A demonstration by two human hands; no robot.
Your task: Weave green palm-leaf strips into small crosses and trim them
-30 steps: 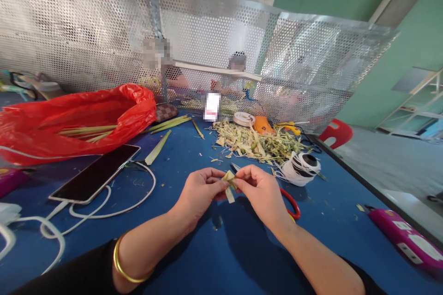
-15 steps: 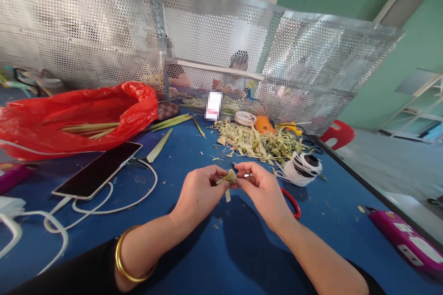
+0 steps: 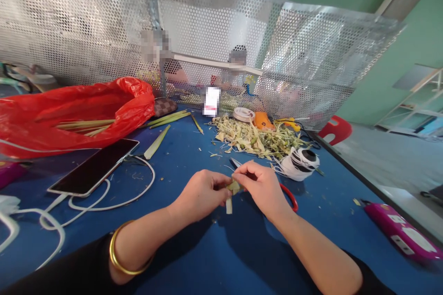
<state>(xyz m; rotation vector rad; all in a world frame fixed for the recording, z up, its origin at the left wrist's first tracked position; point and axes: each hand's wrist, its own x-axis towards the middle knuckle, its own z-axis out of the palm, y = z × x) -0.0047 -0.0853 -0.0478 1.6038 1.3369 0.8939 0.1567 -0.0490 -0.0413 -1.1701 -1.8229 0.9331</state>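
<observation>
Both hands meet over the blue table [image 3: 214, 258] and pinch a small folded piece of pale green leaf strip [image 3: 232, 191]. My left hand [image 3: 202, 195], with a gold bangle on its wrist, grips the piece from the left. From the right, my right hand [image 3: 260, 187] closes its fingers on the same piece. A short end of the strip hangs down between them. Red-handled scissors [image 3: 287, 193] lie just behind my right hand, partly hidden by it.
A heap of leaf trimmings [image 3: 256, 139] and a spool of white string [image 3: 299, 163] lie beyond the hands. A red plastic bag [image 3: 69, 113] with leaf stalks, a phone [image 3: 93, 167] on a white cable and a pink case [image 3: 401, 235] surround them. People sit behind a perforated metal screen [image 3: 207, 46].
Both hands have dropped slightly toward me while still working the leaf piece; the fingers have closed tighter round it. The view has shifted a little.
</observation>
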